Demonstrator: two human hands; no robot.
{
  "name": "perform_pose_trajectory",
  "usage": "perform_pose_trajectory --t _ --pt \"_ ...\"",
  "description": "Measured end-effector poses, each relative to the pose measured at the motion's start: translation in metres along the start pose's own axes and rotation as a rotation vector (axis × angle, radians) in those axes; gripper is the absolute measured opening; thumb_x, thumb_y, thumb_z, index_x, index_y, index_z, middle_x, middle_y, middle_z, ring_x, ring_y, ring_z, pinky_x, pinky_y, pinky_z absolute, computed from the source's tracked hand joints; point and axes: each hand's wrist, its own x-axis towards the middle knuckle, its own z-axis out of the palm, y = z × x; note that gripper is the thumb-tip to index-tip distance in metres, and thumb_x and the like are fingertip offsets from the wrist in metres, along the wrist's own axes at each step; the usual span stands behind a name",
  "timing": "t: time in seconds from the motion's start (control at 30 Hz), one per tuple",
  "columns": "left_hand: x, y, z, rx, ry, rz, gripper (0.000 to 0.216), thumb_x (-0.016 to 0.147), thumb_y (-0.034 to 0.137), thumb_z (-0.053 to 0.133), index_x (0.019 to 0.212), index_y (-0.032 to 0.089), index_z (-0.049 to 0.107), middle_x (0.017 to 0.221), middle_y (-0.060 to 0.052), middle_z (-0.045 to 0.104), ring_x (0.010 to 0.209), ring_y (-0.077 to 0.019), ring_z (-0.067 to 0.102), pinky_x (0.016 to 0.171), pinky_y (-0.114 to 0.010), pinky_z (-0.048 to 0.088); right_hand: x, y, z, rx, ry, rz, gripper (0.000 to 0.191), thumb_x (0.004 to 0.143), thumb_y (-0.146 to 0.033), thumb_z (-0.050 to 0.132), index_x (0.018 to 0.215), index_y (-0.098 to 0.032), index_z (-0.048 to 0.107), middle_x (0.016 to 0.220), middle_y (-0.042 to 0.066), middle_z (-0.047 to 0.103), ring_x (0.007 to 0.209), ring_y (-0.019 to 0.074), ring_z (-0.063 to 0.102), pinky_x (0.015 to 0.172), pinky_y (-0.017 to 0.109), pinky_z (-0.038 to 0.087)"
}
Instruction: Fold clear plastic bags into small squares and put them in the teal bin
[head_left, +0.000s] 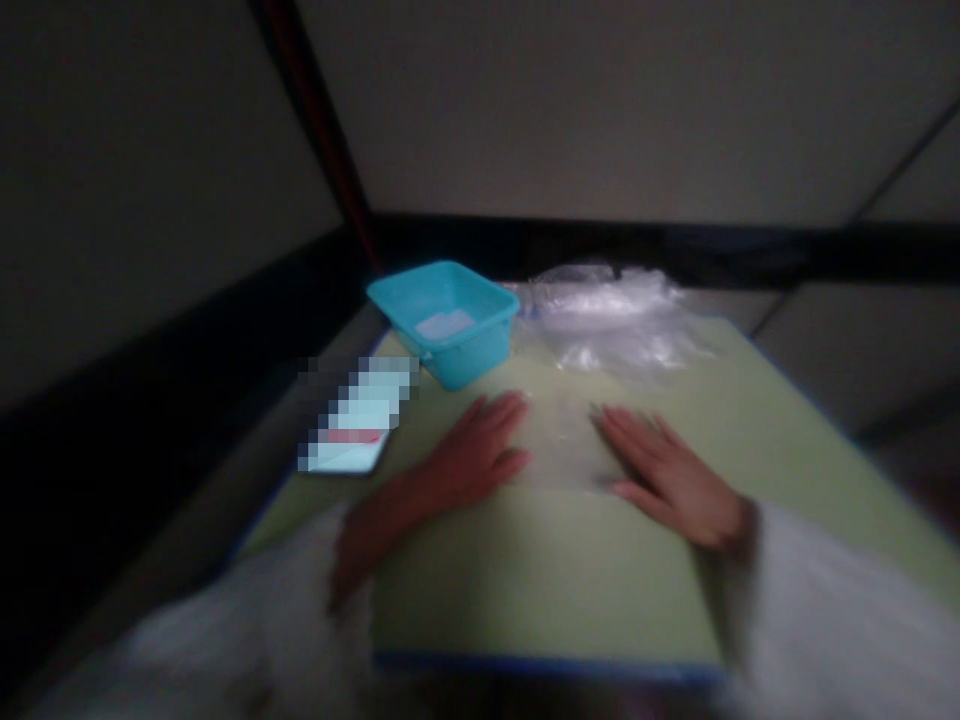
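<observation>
A clear plastic bag (pixel 564 445) lies flat on the yellow-green table (pixel 540 590), blurred and faint against it. My left hand (pixel 484 450) rests at the bag's left edge, fingers stretched out and thumb apart. On the opposite edge lies my right hand (pixel 664 470), also open with its fingers extended. Both palms face down, and neither hand grips anything. Whether the bag holds something inside I cannot tell.
Behind my left hand stands a turquoise plastic basket (pixel 472 350) with white papers (pixel 445 324) in it. A pile of clear plastic bags (pixel 615 320) lies at the back. To the left is a phone (pixel 360 420) with a lit screen. Walls rise behind the table.
</observation>
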Motion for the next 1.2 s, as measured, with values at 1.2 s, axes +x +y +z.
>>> perform_pose_trajectory --t 1.2 --pt "-0.010 0.046 0.008 -0.035 -0.030 0.290 0.069 0.090 0.046 0.040 0.142 0.004 0.022 0.151 -0.020 0.020 0.142 -0.0257 0.013 0.116 -0.042 0.018 0.004 -0.039 0.006 0.059 0.073 -0.116 0.087 0.090 -0.058 0.038 0.148 -0.007 -0.003 0.150 0.023 0.018 0.139 0.0296 0.017 0.109 0.049 0.029"
